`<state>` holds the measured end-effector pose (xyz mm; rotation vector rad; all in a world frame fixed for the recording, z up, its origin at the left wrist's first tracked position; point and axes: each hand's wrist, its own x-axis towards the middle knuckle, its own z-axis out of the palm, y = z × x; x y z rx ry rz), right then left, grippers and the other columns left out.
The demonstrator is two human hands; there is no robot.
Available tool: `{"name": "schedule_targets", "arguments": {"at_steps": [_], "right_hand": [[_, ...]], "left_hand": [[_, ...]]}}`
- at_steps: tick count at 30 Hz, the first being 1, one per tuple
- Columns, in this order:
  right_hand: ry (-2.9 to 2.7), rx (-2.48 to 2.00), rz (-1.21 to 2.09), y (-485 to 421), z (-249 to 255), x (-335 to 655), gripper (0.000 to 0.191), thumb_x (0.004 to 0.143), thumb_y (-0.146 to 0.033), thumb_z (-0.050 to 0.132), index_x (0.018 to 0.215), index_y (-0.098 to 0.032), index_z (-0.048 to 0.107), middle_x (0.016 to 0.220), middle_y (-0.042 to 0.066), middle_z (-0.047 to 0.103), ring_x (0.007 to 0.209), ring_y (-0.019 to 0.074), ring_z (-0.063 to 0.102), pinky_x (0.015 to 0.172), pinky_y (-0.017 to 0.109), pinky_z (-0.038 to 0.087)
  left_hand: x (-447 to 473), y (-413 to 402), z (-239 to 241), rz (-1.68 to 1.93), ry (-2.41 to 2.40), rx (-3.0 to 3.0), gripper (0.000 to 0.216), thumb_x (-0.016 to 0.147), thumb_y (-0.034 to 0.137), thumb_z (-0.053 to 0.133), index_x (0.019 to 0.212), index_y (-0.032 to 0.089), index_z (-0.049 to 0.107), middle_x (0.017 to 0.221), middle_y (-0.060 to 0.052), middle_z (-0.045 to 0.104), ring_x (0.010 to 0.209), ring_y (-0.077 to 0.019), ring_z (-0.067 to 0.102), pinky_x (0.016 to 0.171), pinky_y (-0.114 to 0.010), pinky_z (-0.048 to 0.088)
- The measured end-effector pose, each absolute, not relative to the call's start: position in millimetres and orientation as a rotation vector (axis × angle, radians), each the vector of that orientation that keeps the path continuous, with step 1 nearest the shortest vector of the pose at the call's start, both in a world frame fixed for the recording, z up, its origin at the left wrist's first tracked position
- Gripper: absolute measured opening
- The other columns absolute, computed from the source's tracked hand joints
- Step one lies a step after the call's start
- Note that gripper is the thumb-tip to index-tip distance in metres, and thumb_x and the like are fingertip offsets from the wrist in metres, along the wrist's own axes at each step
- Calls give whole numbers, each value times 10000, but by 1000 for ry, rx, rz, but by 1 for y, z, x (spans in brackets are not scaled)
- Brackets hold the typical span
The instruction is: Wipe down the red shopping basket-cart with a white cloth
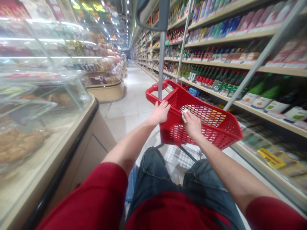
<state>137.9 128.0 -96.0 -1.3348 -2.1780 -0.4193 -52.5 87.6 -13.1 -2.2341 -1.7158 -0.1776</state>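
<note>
A red shopping cart basket with perforated sides stands just in front of my knees. My left hand is curled over its near top edge, close to the red handle loop. Farther right, my right hand pinches a crumpled white tissue or cloth against the basket's rim. Most of the white piece is hidden by my fingers. Through the basket's holes, colours from beyond show.
A grey pole with a dark loop handle rises behind the basket's left end. Shelves of bottles line the right side, with a slanted metal bar before them. At left stands a glass food counter. The tiled aisle runs ahead.
</note>
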Motion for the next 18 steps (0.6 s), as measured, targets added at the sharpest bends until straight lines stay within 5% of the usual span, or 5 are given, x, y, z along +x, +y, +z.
{"name": "schedule_targets", "arguments": {"at_steps": [8,18], "right_hand": [[-2088,-1239,-534,118,-128,181,416,841,-180,390,1251,-177,465,1309,107,469,1151,221,400,891,383,275],[-2124,-1134,-455,104,-100,133,405,828,-209,388,1219,-175,489,1258,113,508,1126,234,413,881,380,272]], "left_hand": [[-57,63,-8,-130,-1610,-2376,702,676,225,533,1332,95,320,1424,-165,299,1321,-290,200,1071,-530,98],[-58,49,-22,-193,-1647,-2355,752,683,216,515,1373,89,243,1472,-157,210,1358,-291,112,1077,-549,50]]}}
